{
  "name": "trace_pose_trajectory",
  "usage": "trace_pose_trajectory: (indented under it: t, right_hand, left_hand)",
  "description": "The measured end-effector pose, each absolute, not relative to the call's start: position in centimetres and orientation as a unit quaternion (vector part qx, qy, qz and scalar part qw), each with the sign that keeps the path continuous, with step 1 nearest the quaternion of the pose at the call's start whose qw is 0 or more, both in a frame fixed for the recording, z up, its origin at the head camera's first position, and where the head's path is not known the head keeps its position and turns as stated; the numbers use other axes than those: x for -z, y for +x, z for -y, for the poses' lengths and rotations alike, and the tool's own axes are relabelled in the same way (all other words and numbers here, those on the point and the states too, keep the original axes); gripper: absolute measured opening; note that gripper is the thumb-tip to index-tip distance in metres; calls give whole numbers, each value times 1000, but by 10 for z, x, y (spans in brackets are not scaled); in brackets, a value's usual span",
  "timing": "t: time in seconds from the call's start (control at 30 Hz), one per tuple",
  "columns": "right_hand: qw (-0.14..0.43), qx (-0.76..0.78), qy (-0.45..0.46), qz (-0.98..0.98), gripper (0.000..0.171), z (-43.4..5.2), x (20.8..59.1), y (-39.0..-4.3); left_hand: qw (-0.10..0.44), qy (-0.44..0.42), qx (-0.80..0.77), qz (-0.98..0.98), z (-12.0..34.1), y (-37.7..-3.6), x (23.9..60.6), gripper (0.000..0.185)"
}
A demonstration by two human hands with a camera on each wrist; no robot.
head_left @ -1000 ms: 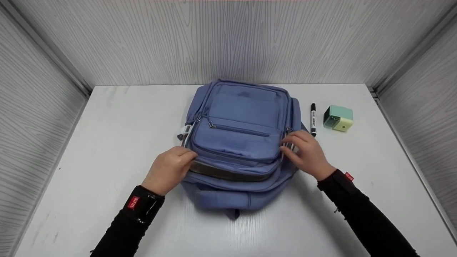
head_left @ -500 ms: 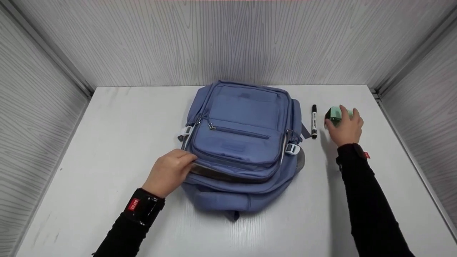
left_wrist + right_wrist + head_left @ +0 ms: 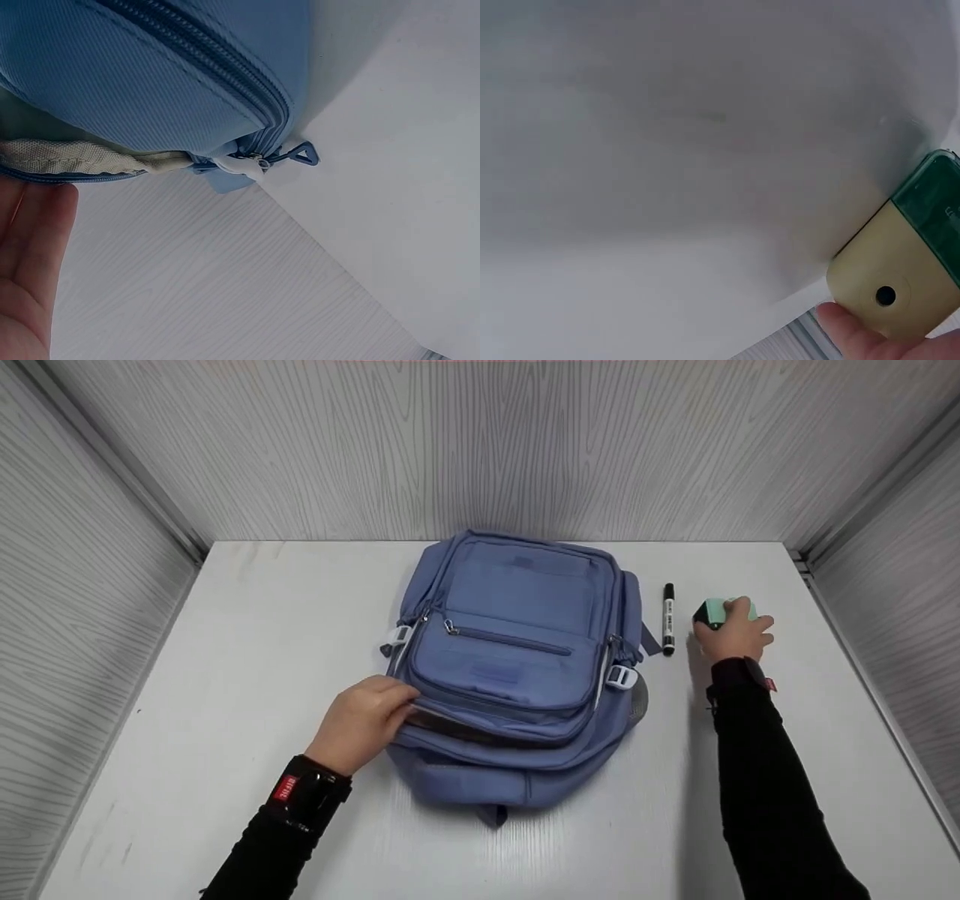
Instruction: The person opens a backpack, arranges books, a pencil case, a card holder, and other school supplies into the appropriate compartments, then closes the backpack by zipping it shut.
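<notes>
A blue backpack [image 3: 517,600] lies on the white table with its front zip compartment gaping at the near end. My left hand [image 3: 361,720] pinches the left edge of that opening. In the left wrist view, the fingers [image 3: 45,232] sit at the beige-lined, zippered edge [image 3: 82,156]. To the right, my right hand [image 3: 731,639] grips a green and yellow pencil sharpener [image 3: 716,611], its palm covering much of it from above. The right wrist view shows the sharpener's yellow face [image 3: 881,281] with a round pencil hole, beside a fingertip [image 3: 840,319].
A black and white marker [image 3: 668,619] lies between the backpack and the right hand. White buckles [image 3: 622,677] stick out at the bag's sides. Wood-grain panels [image 3: 495,450] enclose the table at the back and both sides.
My right hand has left the backpack's right side, moved right to the pencil sharpener and closed around it. My left hand keeps its hold on the opening's edge.
</notes>
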State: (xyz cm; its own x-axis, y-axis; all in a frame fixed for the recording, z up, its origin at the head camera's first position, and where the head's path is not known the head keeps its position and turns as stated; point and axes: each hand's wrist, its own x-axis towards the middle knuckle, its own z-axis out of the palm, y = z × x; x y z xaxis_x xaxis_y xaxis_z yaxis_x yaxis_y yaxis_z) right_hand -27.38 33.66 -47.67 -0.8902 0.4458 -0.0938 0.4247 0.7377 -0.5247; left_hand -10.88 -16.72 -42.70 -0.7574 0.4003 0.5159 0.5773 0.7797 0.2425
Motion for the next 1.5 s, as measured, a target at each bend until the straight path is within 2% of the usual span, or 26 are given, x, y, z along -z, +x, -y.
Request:
trace_pose_trajectory:
  t: [0.2, 0.3, 0.43, 0.63, 0.73, 0.9, 1.07, 1.2, 1.37, 1.5]
  right_hand:
    - [1, -271, -225, 936, 62, -343, 471, -271]
    - [-12, -281, -195, 939, 63, -345, 464, -267]
    - [0, -299, -133, 945, 60, -342, 447, -253]
    - [10, -317, 18, 948, 52, -321, 410, -203]
    - [-5, -326, 90, 941, 48, -303, 394, -172]
    - [-29, -352, 209, 912, 44, -266, 381, -127]
    - [-59, -392, 307, 865, 44, -221, 377, -102]
    - [-55, -381, 340, 858, 44, -182, 380, -101]
    - [1, -303, 351, 886, 52, -149, 396, -128]
    - [-12, -253, 339, 906, 58, -143, 409, -150]
  left_hand:
    - [218, -264, 202, 918, 164, -110, 423, 13]
    - [232, -256, 194, 918, 162, -113, 417, 11]
    - [254, -240, 189, 918, 156, -121, 401, 9]
    - [283, -186, 205, 918, 143, -141, 367, 8]
    - [303, -160, 218, 914, 137, -151, 357, 11]
    - [328, -143, 237, 903, 133, -160, 355, 13]
    - [334, -146, 244, 899, 134, -161, 358, 12]
    - [334, -152, 242, 898, 133, -160, 359, 12]
    - [329, -153, 246, 899, 132, -159, 358, 12]
    - [324, -154, 253, 899, 130, -158, 358, 12]
